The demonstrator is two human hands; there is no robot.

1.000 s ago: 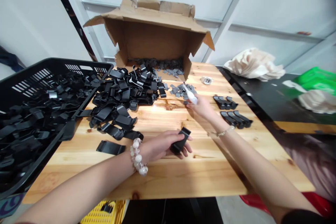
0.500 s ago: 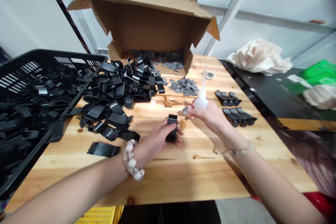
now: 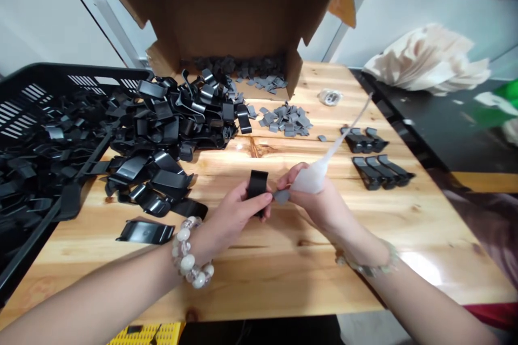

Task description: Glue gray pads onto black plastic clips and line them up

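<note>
My left hand [image 3: 232, 216] is closed around a black curved clip [image 3: 257, 182], its thumb pressed along the lower part. In my right hand [image 3: 334, 213] lies a white squeeze bottle [image 3: 309, 178] with a long thin nozzle, tilted up and to the right. The fingertips of that same hand pinch a small grey pad [image 3: 282, 196], close to my left thumb tip. Whether the pad touches the clip I cannot tell. A loose black clip [image 3: 145, 232] lies left of my left wrist. Beyond my hands is a small pile of grey pads [image 3: 286, 118].
A large heap of black clips [image 3: 174, 118] spreads beside a black crate [image 3: 40, 73] full of more. Behind stands an open cardboard box [image 3: 238, 5] with grey pads inside. Two rows of clips [image 3: 380, 171] lie at right, near a roll of clear tape [image 3: 331, 97].
My right hand has brought the grey pad left and down to my left hand. The bottle has tipped from upright to leaning right. The view has shifted down.
</note>
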